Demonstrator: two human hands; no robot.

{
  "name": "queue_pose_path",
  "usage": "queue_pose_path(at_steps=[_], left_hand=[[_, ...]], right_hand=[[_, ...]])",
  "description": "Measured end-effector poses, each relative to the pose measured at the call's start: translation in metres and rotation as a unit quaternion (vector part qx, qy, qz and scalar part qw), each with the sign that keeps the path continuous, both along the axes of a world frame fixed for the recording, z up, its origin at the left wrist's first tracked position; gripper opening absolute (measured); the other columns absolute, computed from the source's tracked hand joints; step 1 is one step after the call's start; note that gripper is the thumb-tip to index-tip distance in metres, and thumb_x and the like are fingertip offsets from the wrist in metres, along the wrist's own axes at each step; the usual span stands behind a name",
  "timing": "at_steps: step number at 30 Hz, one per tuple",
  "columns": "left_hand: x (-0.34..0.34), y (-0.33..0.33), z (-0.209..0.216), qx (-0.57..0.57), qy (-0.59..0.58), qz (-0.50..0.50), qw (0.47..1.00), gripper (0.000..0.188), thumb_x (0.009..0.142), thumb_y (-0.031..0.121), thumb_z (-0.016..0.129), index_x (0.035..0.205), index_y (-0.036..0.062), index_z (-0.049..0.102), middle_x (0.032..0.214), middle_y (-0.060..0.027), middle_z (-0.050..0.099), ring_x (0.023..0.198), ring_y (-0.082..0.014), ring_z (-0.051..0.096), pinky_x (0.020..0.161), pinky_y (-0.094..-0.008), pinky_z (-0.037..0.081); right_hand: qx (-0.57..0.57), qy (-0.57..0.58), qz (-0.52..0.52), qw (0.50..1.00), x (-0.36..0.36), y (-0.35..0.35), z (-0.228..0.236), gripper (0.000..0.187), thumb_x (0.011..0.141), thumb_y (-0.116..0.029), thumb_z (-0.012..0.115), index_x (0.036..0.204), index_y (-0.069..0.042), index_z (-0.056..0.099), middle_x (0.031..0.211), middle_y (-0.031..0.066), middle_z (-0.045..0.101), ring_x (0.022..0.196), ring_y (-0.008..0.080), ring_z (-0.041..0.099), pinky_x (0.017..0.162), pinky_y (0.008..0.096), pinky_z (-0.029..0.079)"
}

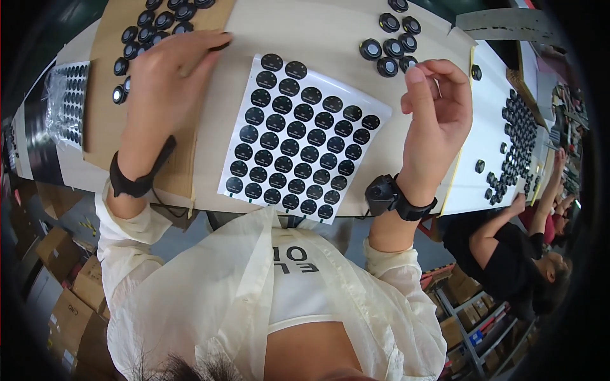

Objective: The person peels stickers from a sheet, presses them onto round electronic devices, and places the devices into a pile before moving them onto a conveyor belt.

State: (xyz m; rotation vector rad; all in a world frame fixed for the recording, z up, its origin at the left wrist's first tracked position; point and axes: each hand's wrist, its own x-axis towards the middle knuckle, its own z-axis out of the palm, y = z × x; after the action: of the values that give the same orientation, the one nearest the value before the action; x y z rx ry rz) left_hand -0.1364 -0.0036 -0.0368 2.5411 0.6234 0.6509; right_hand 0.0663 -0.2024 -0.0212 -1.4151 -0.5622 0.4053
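My left hand [168, 79] is over the left side of the table, its thumb and forefinger pinching a black round sticker [220, 44] seen nearly edge-on. Below and between my hands lies a white sticker sheet [305, 140] with rows of black round stickers; spots in its top row are bare. My right hand [438, 105] is loosely curled with its thumb apart from the bent fingers, and nothing shows in it. Beside its thumb tip is a black round knob-like part [408, 63], partly hidden, at the edge of a small group of such parts [393, 47].
More black round parts [164, 21] sit on brown cardboard [108, 140] at the left. Another sticker sheet in clear plastic [67, 105] lies beyond. On the right, a white table [473, 171] bears many small black parts [518, 140], with a person [502, 247] working there.
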Motion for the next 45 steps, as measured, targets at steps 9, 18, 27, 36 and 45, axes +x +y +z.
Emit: queue_pose_path(at_steps=[9,18,27,36,45], left_hand=[[-0.035,0.025,-0.001,0.24,0.123,0.007,0.963,0.017,0.078,0.005,0.066,0.095,0.0047,0.07,0.101,-0.0095,0.067,0.101,-0.0293,0.06,0.087,-0.036,0.047],[0.019,-0.018,0.009,-0.178,0.043,-0.114,0.976,0.051,0.078,0.001,0.065,0.127,0.0094,0.051,0.109,-0.0096,0.062,0.104,-0.0245,0.058,0.092,-0.0338,0.044],[0.026,-0.014,-0.01,-0.374,0.006,-0.114,0.92,0.05,0.082,0.002,0.065,0.129,0.0122,0.047,0.091,-0.0085,0.063,0.081,-0.0138,0.061,0.078,-0.025,0.05],[0.028,-0.024,-0.005,-0.392,-0.018,-0.097,0.914,0.042,0.084,0.003,0.064,0.124,0.0104,0.05,0.079,-0.0051,0.062,0.074,-0.0101,0.06,0.07,-0.0228,0.049],[0.039,-0.044,0.023,-0.375,-0.013,-0.1,0.921,0.047,0.085,0.004,0.063,0.129,0.008,0.045,0.085,-0.002,0.063,0.079,-0.0072,0.059,0.075,-0.0222,0.047]], right_hand=[[-0.031,-0.053,-0.002,0.998,0.01,-0.004,-0.004,0.023,0.08,0.002,0.068,0.1,0.001,0.057,0.089,0.0048,0.061,0.074,0.0067,0.054,0.063,0.0189,0.045],[-0.145,-0.285,0.179,0.931,-0.019,0.027,-0.008,0.042,0.074,0.006,0.068,0.113,-0.005,0.056,0.106,0.0057,0.059,0.091,0.0142,0.06,0.081,0.0275,0.048],[-0.098,-0.272,0.228,0.93,-0.031,0.048,0.003,0.057,0.069,0.014,0.062,0.12,-0.008,0.05,0.123,0.0139,0.046,0.087,0.0246,0.06,0.077,0.0337,0.052],[-0.079,-0.163,0.124,0.976,-0.042,0.037,0.045,0.061,0.071,0.009,0.07,0.124,0.0,0.041,0.122,0.0154,0.045,0.084,0.0121,0.055,0.074,0.0222,0.049],[-0.034,-0.3,0.165,0.939,-0.031,0.036,0.026,0.059,0.073,0.009,0.066,0.127,-0.002,0.043,0.12,0.0148,0.048,0.091,0.0163,0.058,0.078,0.0247,0.049]])
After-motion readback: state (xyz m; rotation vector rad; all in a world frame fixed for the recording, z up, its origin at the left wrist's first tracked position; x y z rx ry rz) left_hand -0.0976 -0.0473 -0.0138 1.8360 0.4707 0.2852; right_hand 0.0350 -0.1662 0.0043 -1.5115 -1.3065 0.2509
